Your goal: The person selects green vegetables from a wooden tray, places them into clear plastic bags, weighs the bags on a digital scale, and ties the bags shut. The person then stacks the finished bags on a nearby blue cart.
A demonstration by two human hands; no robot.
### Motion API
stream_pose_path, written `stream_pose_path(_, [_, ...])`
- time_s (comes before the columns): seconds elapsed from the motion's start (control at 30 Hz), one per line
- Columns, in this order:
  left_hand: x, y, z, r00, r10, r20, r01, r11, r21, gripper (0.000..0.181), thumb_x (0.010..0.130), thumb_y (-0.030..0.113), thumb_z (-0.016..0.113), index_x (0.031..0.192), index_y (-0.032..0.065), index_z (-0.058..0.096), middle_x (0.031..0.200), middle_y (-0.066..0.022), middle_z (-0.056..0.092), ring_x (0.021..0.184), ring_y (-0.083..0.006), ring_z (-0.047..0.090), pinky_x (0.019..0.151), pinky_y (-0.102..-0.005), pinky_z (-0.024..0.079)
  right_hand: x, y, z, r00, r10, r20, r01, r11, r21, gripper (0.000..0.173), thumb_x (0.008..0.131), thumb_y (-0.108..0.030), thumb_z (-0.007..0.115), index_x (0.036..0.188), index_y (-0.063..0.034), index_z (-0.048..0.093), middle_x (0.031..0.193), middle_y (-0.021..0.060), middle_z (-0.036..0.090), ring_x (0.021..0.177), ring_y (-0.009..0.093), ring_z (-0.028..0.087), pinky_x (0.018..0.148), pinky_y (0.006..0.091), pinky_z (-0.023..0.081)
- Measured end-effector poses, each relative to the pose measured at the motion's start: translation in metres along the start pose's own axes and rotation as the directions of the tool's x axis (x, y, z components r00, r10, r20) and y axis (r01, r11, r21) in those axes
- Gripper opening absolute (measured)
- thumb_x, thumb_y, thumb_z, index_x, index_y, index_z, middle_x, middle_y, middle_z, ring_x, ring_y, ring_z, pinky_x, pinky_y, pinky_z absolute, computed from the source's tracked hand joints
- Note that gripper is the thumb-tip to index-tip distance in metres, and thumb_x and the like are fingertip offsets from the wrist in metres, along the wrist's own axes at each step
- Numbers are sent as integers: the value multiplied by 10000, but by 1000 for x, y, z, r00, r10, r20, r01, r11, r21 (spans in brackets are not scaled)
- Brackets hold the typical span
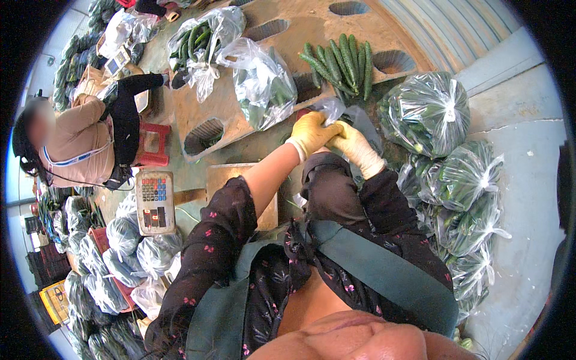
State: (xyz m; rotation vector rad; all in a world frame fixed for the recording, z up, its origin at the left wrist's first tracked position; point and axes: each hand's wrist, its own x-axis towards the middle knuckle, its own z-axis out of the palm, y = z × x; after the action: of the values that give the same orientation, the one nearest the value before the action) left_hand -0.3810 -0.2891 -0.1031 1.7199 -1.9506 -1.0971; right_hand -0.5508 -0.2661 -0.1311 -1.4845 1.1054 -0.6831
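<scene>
Both hands wear yellow work gloves and meet just beyond my knees. My left hand (310, 131) grips a clear plastic bag (330, 109), whose gathered film rises above the fingers. My right hand (353, 146) is pressed against the left one, fingers bunched at the same plastic. More thin film (366, 126) hangs beside the right glove; what lies under it is hard to make out. Just past the hands, a pile of loose cucumbers (346, 65) lies on a brown board with oval openings (310, 22). A filled clear bag (265, 90) leans at the board's near edge.
Tied bags of cucumbers (425, 112) line the right side. An open bag of cucumbers (195, 42) sits farther back. A digital scale (155, 202) stands left, near a red stool (154, 144) and a seated person (81, 135). Several packed bags (121, 238) fill the lower left.
</scene>
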Motion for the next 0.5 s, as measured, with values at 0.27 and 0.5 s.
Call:
stream_pose_path(0.27, [-46,0,-4,958,159,240,161,396,-904,444,996,341,441,1097,-54,617,643,-26,552,596,-127,526,683,-283,473,89,61,-130,957,191,-220,-112,938,328,297,895,-166,600,1151,-18,625,961,28,668,868,91,615,785,242,480])
stream_pose_path(0.5, [-38,-7,-31,893,85,441,415,216,-884,595,974,523,415,1364,75,461,715,-62,630,484,-142,494,549,-279,477,193,176,-135,661,402,-633,-486,873,46,671,820,-376,701,1269,85,511,1271,215,573,1152,315,549,963,381,419])
